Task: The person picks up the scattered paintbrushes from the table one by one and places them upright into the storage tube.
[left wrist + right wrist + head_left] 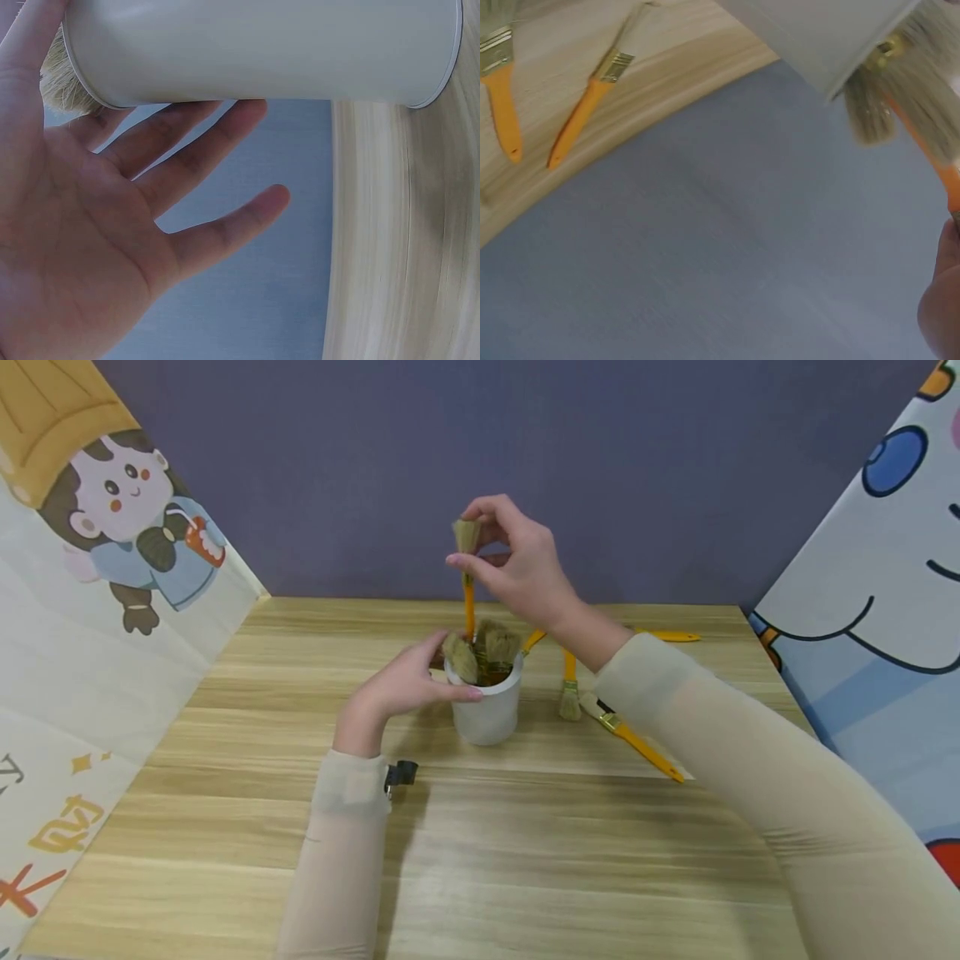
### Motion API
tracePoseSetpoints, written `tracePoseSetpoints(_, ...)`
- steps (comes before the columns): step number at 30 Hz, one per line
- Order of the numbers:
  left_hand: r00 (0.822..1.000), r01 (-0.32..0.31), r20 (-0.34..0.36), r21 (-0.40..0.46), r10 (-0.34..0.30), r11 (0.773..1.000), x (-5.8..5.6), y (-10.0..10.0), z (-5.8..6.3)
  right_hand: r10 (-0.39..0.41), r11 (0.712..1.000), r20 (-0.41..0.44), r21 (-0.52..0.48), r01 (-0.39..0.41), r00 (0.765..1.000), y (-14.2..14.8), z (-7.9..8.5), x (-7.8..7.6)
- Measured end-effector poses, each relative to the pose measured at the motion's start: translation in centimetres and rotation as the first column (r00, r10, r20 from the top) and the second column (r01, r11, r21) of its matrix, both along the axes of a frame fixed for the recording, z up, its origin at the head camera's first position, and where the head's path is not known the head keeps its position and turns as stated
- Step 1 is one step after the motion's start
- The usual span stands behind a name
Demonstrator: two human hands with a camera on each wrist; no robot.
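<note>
A white cup stands upright on the wooden table, holding several paintbrushes with their bristles up. My left hand holds the cup at its rim, thumb along the front and fingers at the far left side. In the left wrist view, the fingers spread behind the cup wall. Above the cup, my right hand pinches a paintbrush near its bristle end. Its orange handle points down into the cup's mouth, and the handle's lower end is hidden behind the bristles there.
Right of the cup lie loose paintbrushes: one with bristles toward me, another slanting, and an orange handle at the back, partly behind my right forearm. A dark blue wall rises behind the table, with printed panels at both sides.
</note>
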State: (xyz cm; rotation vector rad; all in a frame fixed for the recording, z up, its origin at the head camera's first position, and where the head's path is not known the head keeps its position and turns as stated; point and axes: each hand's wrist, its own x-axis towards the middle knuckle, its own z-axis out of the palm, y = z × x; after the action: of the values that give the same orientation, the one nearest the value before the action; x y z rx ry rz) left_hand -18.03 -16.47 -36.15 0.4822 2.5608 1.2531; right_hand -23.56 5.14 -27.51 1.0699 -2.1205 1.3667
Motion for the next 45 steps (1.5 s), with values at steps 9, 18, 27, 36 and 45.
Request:
tracePoseSetpoints(9, 1.000, 0.011, -0.001, 0.012, -0.011, 1.000, -0.1, -0.1, -0.1, -0.018, 0.983, -0.010, 0.183, 0.019, 1.000, 0.2, -1.0, 0.1)
tracePoseSetpoints(18, 1.000, 0.005, -0.014, -0.011, -0.005, 1.000, 0.0, -0.2, 0.0, 0.037, 0.961, -0.045, 0.275, -0.023, 0.998, 0.9, -1.9, 0.0)
tracePoseSetpoints(27, 1.000, -0.009, -0.015, -0.037, 0.008, 0.999, 0.0, -0.3, -0.1, 0.047, 0.946, -0.040, 0.322, -0.032, 0.998, 1.4, -1.9, -0.2)
tracePoseSetpoints(36, 1.000, 0.013, -0.017, -0.023, -0.013, 1.000, -0.4, 0.1, -0.1, -0.019, 0.915, 0.102, 0.402, -0.024, 0.995, 4.5, -1.7, -1.2)
tracePoseSetpoints(45, 0.999, -0.036, 0.023, -0.021, 0.036, 0.999, 0.3, 0.1, 0.0, -0.118, 0.825, 0.215, 0.565, -0.025, 0.969, 9.1, -3.5, -3.5)
